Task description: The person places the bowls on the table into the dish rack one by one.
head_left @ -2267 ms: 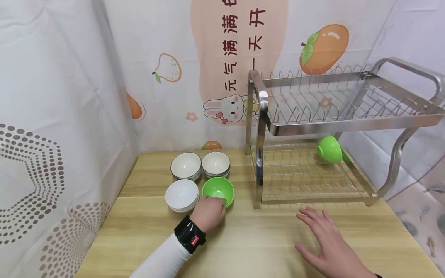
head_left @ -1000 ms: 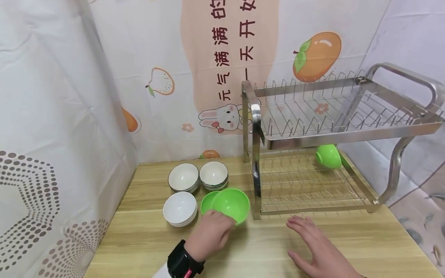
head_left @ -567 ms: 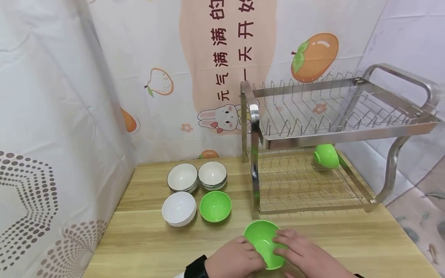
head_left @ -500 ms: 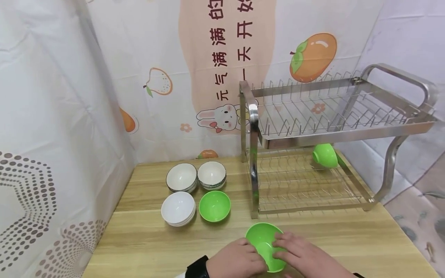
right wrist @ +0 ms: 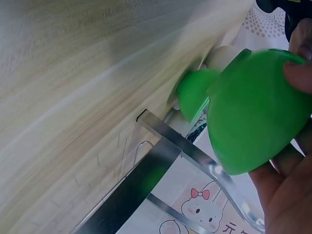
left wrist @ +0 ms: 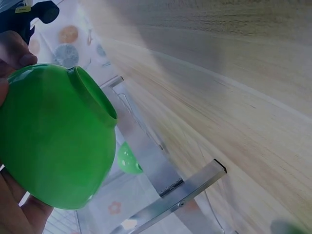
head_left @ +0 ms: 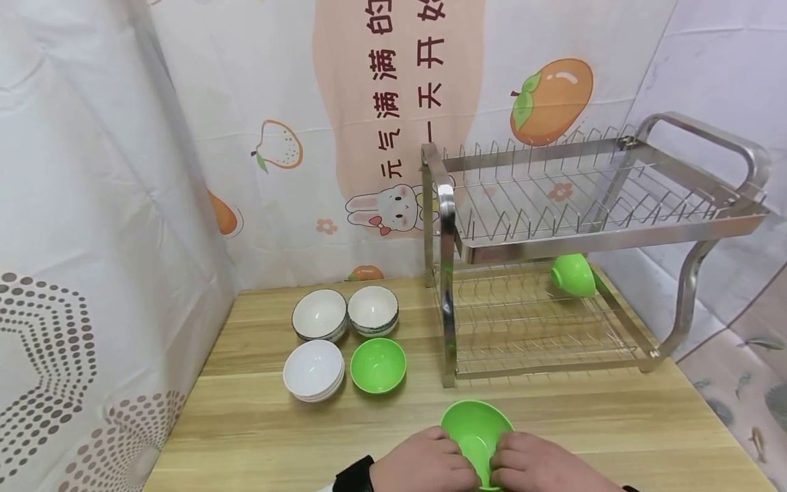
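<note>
Left hand and right hand, head view: both have fingers curled over the near rim of a glossy bright-green round bowl, which sits between and just ahead of them, nearer than the two-tier stainless-steel dish rack and apart from the similar green bowl beside the stacked plain white bowls. Left wrist view: held bowl's foot ring faces the pale wood-grain tabletop, visible gap between. Right wrist view: fingers against its outer wall, right of frame.
</note>
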Demonstrator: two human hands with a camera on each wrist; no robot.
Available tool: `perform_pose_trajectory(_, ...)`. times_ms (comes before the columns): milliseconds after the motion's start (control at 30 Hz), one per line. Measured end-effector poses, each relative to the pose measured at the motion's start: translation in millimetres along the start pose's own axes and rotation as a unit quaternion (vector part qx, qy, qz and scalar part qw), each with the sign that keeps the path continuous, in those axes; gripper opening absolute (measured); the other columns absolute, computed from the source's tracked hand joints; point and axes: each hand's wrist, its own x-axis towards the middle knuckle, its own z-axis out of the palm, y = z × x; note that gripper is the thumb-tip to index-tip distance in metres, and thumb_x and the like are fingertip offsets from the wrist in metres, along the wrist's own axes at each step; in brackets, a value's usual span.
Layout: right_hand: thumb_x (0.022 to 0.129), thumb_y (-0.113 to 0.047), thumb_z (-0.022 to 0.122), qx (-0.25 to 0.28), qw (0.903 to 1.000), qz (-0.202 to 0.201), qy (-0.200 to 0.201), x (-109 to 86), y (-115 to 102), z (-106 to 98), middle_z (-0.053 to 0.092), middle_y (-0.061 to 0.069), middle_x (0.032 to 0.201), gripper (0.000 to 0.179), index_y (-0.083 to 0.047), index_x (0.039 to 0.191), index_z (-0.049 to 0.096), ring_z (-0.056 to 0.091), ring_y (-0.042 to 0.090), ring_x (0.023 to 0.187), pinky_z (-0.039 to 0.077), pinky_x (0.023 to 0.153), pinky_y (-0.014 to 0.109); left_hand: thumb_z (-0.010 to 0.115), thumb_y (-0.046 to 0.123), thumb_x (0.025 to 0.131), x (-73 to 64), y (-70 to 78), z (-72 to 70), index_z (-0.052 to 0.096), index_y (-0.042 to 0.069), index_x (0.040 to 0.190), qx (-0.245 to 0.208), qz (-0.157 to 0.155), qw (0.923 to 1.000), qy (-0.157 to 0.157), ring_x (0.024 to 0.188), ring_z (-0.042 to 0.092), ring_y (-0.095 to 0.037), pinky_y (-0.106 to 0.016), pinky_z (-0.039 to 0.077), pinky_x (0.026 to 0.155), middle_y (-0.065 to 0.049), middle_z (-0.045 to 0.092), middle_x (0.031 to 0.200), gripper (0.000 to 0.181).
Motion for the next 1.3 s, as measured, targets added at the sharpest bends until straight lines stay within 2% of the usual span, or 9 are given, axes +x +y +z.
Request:
perform_pose_trajectory(333,0.07,-0.018,0.076,0.023,0.9987,0.04,0.021,0.9,-3.5,3.0,0.054,-0.015,0.086,0.027,-0.021,0.094,0.066,0.047,0.0,0.083,0.043,0.073,0.015,0.057,0.037,0.094,-1.4,-1.9,1.5,0.066,0.032,0.1,0.023,-0.014,0.9996,0.003,0.088,0.048,0.006,-0.014,0.037,0.08,0.025,0.062,0.094,0.012)
perform_pose_trajectory(467,0.065,-0.019,0.078,0.033,0.9964,0.064,0.046,0.5,-2.4,3.9,0.049,-0.017,0.081,0.032,-0.023,0.094,0.065,0.045,-0.001,0.081,0.04,0.072,0.014,0.063,0.034,0.09,1.5,-2.5,0.3,0.067,0.034,0.096,0.049,-0.034,0.9981,0.019,0.089,0.051,0.005,-0.014,0.038,0.079,0.026,0.064,0.092,0.007)
perform_pose_trajectory(633,0.065,-0.012,0.075,0.032,0.9946,0.088,0.045,1.0,-0.9,1.7,0.05,-0.017,0.078,0.031,-0.023,0.091,0.063,0.048,0.0,0.082,0.043,0.076,0.019,0.063,0.029,0.09,6.1,-3.8,-1.5,0.069,0.031,0.102,0.037,-0.059,0.9971,0.032,0.096,0.052,0.002,-0.017,0.041,0.084,0.022,0.065,0.1,0.014)
perform_pose_trajectory(800,0.071,-0.002,0.07,0.061,0.9846,0.161,0.028,-4.1,-0.2,-6.2,0.056,-0.018,0.082,0.034,-0.026,0.094,0.064,0.051,-0.002,0.08,0.047,0.072,0.015,0.063,0.031,0.088,5.0,-6.1,2.7,0.062,0.023,0.121,0.0,-0.083,0.9913,0.102,0.118,0.044,-0.008,-0.028,0.04,0.1,0.007,0.059,0.124,0.034)
perform_pose_trajectory(933,0.077,-0.005,0.072,0.053,0.9683,0.238,0.055,-8.9,6.3,-16.1,0.066,-0.011,0.097,0.034,-0.023,0.104,0.065,0.06,0.004,0.086,0.055,0.071,0.021,0.064,0.041,0.087,-0.1,-9.6,-0.1,0.056,0.016,0.128,-0.002,-0.115,0.9786,0.171,0.128,0.036,-0.018,-0.038,0.038,0.106,-0.005,0.051,0.135,0.049)
perform_pose_trajectory(1000,0.075,-0.005,0.075,0.035,0.9542,0.289,0.068,-12.0,12.9,-21.6,0.07,-0.001,0.104,0.035,-0.018,0.107,0.065,0.063,0.013,0.092,0.058,0.072,0.033,0.064,0.047,0.086,-2.9,-11.1,-2.0,0.055,0.013,0.13,0.012,-0.134,0.9717,0.195,0.13,0.035,-0.02,-0.041,0.039,0.105,-0.008,0.048,0.138,0.057)
perform_pose_trajectory(1067,0.074,-0.003,0.075,0.03,0.932,0.355,0.069,-14.4,21.8,-28.1,0.07,0.008,0.104,0.034,-0.011,0.105,0.066,0.064,0.022,0.093,0.058,0.072,0.045,0.065,0.051,0.083,-5.5,-12.0,-1.7,0.054,0.012,0.131,0.017,-0.156,0.9648,0.211,0.131,0.034,-0.022,-0.044,0.039,0.104,-0.009,0.045,0.14,0.063)
perform_pose_trajectory(1200,0.083,-0.003,0.071,0.1,0.8644,0.487,0.077,-18.9,49.6,-44.3,0.069,0.017,0.104,0.027,-0.001,0.109,0.065,0.062,0.03,0.093,0.056,0.074,0.052,0.065,0.056,0.08,-9.9,-13.0,2.6,0.051,0.012,0.135,0.01,-0.192,0.958,0.213,0.131,0.032,-0.024,-0.049,0.038,0.104,-0.011,0.04,0.144,0.072)
perform_pose_trajectory(1300,0.092,-0.01,0.064,0.162,0.8201,0.542,0.088,-24.3,78.7,-55.8,0.066,0.02,0.106,0.028,0.004,0.116,0.06,0.061,0.029,0.093,0.056,0.075,0.047,0.061,0.06,0.08,-13.1,-13.2,7.0,0.048,0.012,0.138,-0.001,-0.219,0.9565,0.192,0.132,0.03,-0.027,-0.051,0.036,0.105,-0.012,0.035,0.147,0.076)
